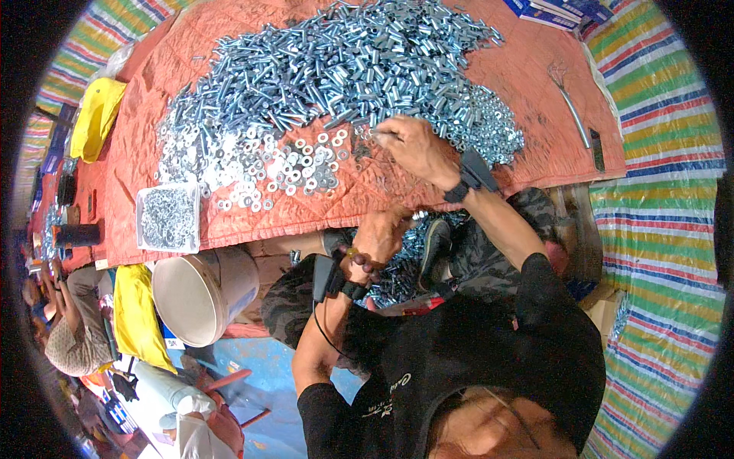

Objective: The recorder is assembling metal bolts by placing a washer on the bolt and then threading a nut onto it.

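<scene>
On the orange quilted cloth (566,170) lies a large heap of shiny metal sleeves and bolts (359,61). Flat washers (252,164) spread along its near left side, and small nuts (493,126) along its right. My right hand (420,149) is over the heap's near edge, thumb and fingertips pinched together; anything between them is too small to name. Close to the cloth's front edge, my left hand (378,236) is closed with fingers curled, its contents hidden. Below it, more metal parts (397,279) lie between my legs.
A clear tub (139,222) of small metal pieces stands at the cloth's left front, above a white bucket (210,298). A pronged metal tool (567,103) and a dark strip (598,151) lie at right. Blue-and-white boxes (547,11) sit far right. Another person (80,340) is at left.
</scene>
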{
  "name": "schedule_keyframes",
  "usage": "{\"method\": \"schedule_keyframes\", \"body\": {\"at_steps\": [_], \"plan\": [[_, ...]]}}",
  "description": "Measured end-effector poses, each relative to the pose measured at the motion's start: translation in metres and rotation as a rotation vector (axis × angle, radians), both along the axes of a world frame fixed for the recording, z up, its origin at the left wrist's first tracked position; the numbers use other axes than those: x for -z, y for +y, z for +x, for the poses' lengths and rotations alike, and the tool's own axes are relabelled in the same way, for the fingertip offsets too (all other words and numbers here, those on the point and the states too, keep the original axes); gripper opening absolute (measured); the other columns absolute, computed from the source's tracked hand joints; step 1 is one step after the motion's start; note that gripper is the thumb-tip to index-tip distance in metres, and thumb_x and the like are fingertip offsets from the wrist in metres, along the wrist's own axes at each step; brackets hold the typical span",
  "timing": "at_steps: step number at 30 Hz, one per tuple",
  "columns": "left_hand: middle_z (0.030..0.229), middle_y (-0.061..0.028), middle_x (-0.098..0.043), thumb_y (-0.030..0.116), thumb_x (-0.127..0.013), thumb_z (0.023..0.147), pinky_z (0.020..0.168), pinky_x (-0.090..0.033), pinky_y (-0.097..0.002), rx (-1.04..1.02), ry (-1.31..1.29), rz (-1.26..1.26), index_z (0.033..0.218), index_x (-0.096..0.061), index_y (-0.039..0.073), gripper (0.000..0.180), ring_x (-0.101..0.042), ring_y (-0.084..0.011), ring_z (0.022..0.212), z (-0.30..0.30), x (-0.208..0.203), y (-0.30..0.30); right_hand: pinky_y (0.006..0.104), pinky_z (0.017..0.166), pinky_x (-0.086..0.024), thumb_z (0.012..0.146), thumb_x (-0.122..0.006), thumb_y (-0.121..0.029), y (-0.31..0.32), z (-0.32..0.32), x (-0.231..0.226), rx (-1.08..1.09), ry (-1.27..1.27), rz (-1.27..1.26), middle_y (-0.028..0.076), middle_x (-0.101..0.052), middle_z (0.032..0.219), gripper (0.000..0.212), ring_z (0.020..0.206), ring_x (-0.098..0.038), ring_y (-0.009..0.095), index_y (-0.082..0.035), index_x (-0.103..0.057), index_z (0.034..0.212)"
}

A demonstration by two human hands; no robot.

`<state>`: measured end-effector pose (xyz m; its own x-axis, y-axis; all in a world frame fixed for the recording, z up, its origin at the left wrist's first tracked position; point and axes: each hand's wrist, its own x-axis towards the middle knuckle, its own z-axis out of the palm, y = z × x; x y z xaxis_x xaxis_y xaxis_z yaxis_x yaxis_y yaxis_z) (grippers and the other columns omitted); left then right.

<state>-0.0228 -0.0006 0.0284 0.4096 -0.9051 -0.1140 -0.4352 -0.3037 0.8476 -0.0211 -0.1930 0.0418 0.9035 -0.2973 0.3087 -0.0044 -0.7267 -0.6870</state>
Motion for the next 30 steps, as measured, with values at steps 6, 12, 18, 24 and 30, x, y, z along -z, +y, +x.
{"method": "schedule_keyframes", "body": {"at_steps": [6,12,18,24,30], "plan": [[0.080,-0.0123,-0.061,0.018,-0.060,0.084,0.065,-0.047,-0.0441,0.040,-0.127,-0.044,0.095,-0.063,0.005,0.017,-0.060,-0.0297,0.073,-0.007,0.001,0.029,0.0428,0.063,-0.046,0.079,-0.063,-0.012,0.021,0.064,0.014,-0.060,-0.076,-0.175,0.014,-0.056,0.079,0.016,0.069,-0.058,0.034,-0.008,-0.067,0.094],[0.085,-0.0115,-0.064,0.021,-0.060,0.085,0.065,-0.048,-0.0431,0.097,-0.125,0.153,0.095,-0.064,0.006,0.019,-0.062,-0.0297,0.075,-0.001,0.002,0.046,0.0459,0.058,-0.045,0.078,-0.064,-0.022,0.028,0.098,0.014,0.099,0.197,-0.375,0.018,-0.059,0.080,0.021,0.070,-0.060,0.036,-0.002,-0.061,0.079],[0.089,-0.0107,-0.067,0.024,-0.060,0.086,0.066,-0.048,-0.0421,0.077,-0.112,0.223,0.096,-0.066,0.006,0.021,-0.063,-0.0297,0.076,-0.001,0.004,0.054,0.0490,0.058,-0.047,0.074,-0.068,-0.025,0.031,0.126,0.017,0.099,0.240,-0.544,0.021,-0.062,0.068,0.026,0.067,-0.063,0.039,0.001,-0.065,0.076],[0.085,-0.0099,-0.069,0.021,-0.061,0.088,0.067,-0.050,-0.0388,-0.300,-0.051,-0.091,0.097,-0.067,0.004,0.021,-0.065,-0.0278,0.074,0.012,0.001,0.019,0.0493,0.061,-0.049,0.068,-0.066,-0.022,0.024,0.123,-0.004,0.094,0.377,-0.483,0.024,-0.065,0.073,0.024,0.067,-0.063,0.043,0.001,-0.066,0.069],[0.088,-0.0101,-0.067,0.020,-0.056,0.094,0.068,-0.051,-0.0311,-0.750,0.535,-0.482,0.108,-0.062,-0.002,0.027,-0.064,-0.0173,0.075,0.032,0.007,0.008,0.0378,0.054,-0.046,0.073,-0.062,-0.026,0.020,0.063,-0.010,-0.199,0.303,-0.093,0.018,-0.061,0.061,0.027,0.052,-0.059,0.027,0.001,-0.065,0.073]]}}
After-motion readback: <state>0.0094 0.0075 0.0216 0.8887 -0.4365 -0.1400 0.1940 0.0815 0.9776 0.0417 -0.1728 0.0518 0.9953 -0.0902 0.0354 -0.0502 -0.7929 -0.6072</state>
